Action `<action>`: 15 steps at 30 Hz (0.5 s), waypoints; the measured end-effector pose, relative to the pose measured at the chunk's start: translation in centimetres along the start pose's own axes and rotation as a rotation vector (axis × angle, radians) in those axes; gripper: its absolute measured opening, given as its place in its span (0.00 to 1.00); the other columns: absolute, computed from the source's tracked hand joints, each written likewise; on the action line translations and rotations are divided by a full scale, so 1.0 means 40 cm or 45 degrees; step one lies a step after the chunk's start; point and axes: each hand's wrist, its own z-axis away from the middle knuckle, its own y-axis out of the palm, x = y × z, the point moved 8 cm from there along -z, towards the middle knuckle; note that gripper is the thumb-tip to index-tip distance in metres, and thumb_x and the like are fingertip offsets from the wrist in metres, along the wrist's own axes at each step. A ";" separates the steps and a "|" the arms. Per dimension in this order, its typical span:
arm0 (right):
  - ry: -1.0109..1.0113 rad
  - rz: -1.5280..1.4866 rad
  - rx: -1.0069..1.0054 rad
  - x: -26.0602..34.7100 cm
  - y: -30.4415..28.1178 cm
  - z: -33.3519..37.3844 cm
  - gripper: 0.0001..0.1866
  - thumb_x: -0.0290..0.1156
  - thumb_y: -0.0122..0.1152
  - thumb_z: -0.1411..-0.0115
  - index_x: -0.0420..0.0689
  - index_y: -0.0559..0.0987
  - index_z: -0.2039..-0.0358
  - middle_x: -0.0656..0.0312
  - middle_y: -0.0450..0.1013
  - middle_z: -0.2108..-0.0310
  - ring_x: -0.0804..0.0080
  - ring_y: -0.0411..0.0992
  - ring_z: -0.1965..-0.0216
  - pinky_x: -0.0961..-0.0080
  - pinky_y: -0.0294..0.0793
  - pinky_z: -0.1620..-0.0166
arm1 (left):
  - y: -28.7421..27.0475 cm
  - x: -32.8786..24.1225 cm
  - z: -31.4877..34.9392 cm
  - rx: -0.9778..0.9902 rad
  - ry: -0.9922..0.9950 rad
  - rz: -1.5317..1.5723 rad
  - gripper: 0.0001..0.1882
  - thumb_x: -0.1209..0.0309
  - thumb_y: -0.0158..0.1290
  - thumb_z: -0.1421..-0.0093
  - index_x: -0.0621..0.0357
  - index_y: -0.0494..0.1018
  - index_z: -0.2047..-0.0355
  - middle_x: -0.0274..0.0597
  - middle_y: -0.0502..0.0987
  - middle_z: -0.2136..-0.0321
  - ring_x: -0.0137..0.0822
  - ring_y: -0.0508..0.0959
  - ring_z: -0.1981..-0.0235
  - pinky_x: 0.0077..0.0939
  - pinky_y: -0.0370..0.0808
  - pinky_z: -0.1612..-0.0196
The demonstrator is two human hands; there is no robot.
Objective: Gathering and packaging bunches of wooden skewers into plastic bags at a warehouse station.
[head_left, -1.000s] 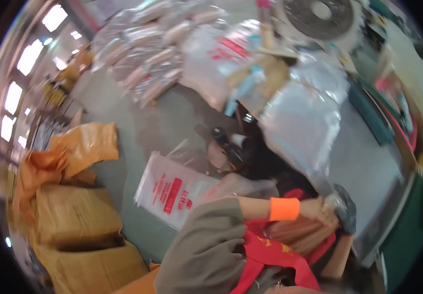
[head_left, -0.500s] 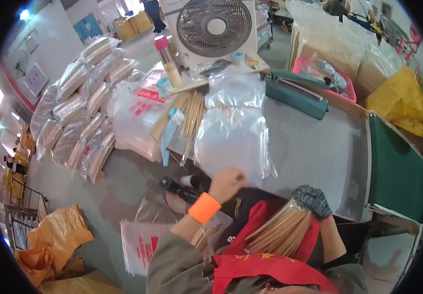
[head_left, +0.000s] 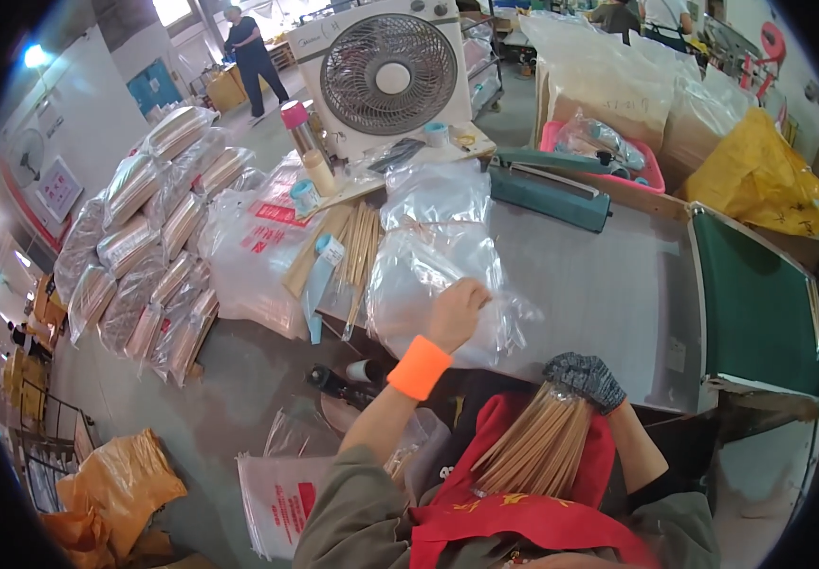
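Note:
My bare left hand (head_left: 460, 313), with an orange band at the wrist, is over a stack of clear plastic bags (head_left: 428, 261) on the table. Its fingers are pinched together at the loose film of the top bag, which looks crumpled and partly lifted along the right side. Lower right, my right hand (head_left: 588, 381) wears a dark grey knitted glove. It is closed around the upper end of a bundle of thin wooden sticks (head_left: 537, 446). Clear plastic shows at that gripped end, and the sticks fan out downward against my red apron (head_left: 523, 526).
A teal heat sealer (head_left: 552, 199) lies behind the bags, near a pink basket (head_left: 654, 171). Loose sticks (head_left: 360, 251) and a box fan (head_left: 390, 81) stand beyond. Filled bags of sticks (head_left: 144, 218) are piled at left. A green panel (head_left: 755, 303) borders the table's right.
My left hand has moved up from the near edge of the bag stack, and the film there has shifted. The right hand still grips the sticks. A person shows more fully at far left.

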 end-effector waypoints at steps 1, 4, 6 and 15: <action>-0.116 0.183 0.079 0.022 0.006 0.001 0.13 0.24 0.60 0.47 0.39 0.78 0.60 0.55 0.75 0.61 0.66 0.71 0.55 0.72 0.69 0.51 | 0.055 -0.020 0.011 0.027 0.166 -0.172 0.06 0.71 0.47 0.46 0.59 0.72 0.74 0.46 0.73 0.74 0.45 0.74 0.67 0.35 0.71 0.63; -0.273 0.136 0.243 0.130 0.107 0.034 0.10 0.25 0.59 0.48 0.38 0.79 0.64 0.54 0.74 0.60 0.65 0.71 0.56 0.72 0.70 0.51 | 0.316 -0.020 0.145 0.426 0.295 -0.341 0.04 0.73 0.48 0.50 0.58 0.70 0.73 0.46 0.74 0.71 0.48 0.74 0.67 0.38 0.71 0.63; -0.487 0.239 0.321 0.164 0.132 0.053 0.10 0.26 0.60 0.48 0.39 0.79 0.64 0.54 0.73 0.58 0.65 0.71 0.55 0.71 0.70 0.52 | 0.388 -0.028 0.249 0.361 0.410 -0.088 0.05 0.71 0.47 0.49 0.57 0.71 0.72 0.46 0.74 0.70 0.48 0.74 0.66 0.38 0.72 0.63; -0.019 1.230 0.242 -0.061 0.049 -0.103 0.24 0.44 0.56 0.45 0.37 0.75 0.55 0.47 0.71 0.55 0.59 0.70 0.51 0.69 0.68 0.49 | 0.206 -0.095 0.276 -0.310 -0.047 0.198 0.04 0.73 0.49 0.47 0.58 0.69 0.71 0.48 0.72 0.79 0.48 0.75 0.70 0.35 0.71 0.67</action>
